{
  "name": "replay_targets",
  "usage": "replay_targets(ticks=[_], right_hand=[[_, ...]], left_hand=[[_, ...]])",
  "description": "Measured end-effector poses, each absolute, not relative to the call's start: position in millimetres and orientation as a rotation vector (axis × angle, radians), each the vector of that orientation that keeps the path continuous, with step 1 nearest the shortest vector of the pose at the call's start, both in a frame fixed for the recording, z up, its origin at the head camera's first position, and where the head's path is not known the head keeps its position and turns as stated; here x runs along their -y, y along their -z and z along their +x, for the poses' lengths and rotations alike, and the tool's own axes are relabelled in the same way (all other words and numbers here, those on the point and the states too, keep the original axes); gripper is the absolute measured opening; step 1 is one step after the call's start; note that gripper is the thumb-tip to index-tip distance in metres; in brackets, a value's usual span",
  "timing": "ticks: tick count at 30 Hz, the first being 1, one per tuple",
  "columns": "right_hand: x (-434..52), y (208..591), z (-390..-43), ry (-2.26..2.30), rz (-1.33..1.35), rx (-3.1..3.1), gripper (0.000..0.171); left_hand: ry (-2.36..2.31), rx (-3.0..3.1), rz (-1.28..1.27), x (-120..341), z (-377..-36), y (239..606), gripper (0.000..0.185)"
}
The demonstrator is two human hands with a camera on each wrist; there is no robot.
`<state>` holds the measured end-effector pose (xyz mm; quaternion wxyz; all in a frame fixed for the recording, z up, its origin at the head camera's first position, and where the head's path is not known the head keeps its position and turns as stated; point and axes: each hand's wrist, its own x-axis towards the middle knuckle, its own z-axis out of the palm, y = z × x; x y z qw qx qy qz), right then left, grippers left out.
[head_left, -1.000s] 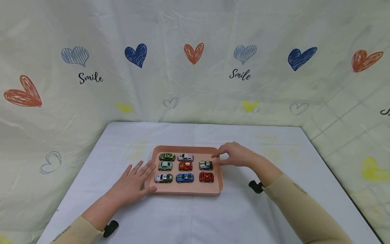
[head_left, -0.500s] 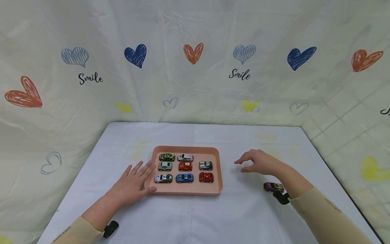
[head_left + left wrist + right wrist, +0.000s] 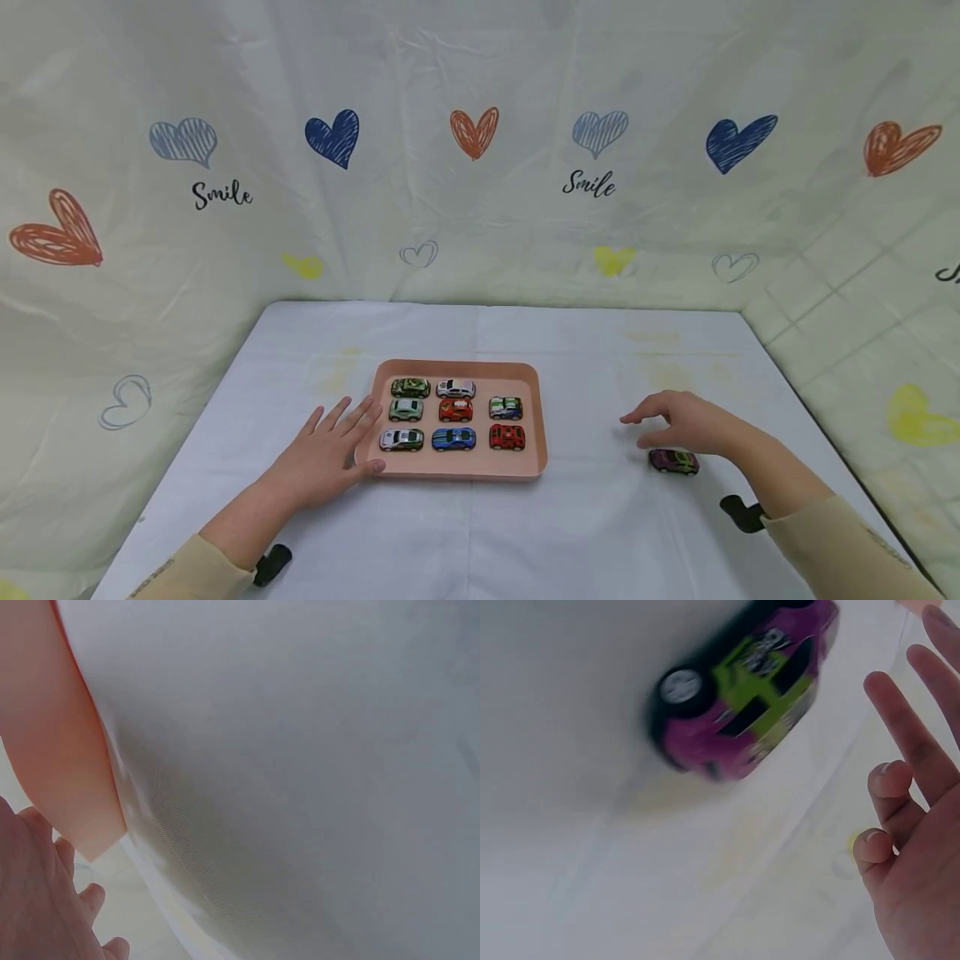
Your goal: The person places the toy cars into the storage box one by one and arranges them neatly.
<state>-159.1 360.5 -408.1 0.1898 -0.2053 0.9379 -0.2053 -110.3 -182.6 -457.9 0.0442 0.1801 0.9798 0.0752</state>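
Observation:
A pink tray (image 3: 465, 464) with several small toy cars in rows lies mid-table. My left hand (image 3: 330, 450) rests on the tray's left rim, fingers spread over the edge; the left wrist view shows it beside the tray's wall (image 3: 71, 750). To the right, a purple and green toy car (image 3: 674, 462) stands on the white cloth. My right hand (image 3: 693, 423) hovers just behind and above that car, holding nothing. In the right wrist view the purple car (image 3: 750, 690) shows large, apart from the loosely bent fingers.
On the tray, a blue car (image 3: 453, 439) and a red car (image 3: 507, 437) sit in the front row. A gap lies in the back row at right. Behind the table hangs a pale curtain (image 3: 480, 208) printed with hearts.
My right hand has moved away from the tray's right edge, rightward and nearer to me, to the purple car, which has come into view. My left hand has stayed put.

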Motion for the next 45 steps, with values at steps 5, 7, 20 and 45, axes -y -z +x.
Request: replay_targets(ticks=[5, 7, 20, 45], right_hand=[[-373.8, 409.1, -151.2, 0.591, -0.503, -2.595, 0.034], [-378.7, 409.4, -148.9, 0.586, -0.474, -2.587, 0.034], [-398.6, 415.5, -142.2, 0.538, -0.332, -2.548, 0.035], [-391.0, 420.5, -145.4, 0.522, -0.469, -2.609, 0.028]], left_hand=[[-0.214, -2.996, 0.548, 182.8, -110.3, 459.3, 0.085], [-0.215, -2.996, 0.549, 182.9, -110.0, 459.2, 0.085], [-0.241, -2.980, 0.544, 181.6, -109.7, 455.6, 0.084], [-0.248, -2.973, 0.538, 182.6, -110.9, 459.6, 0.086]])
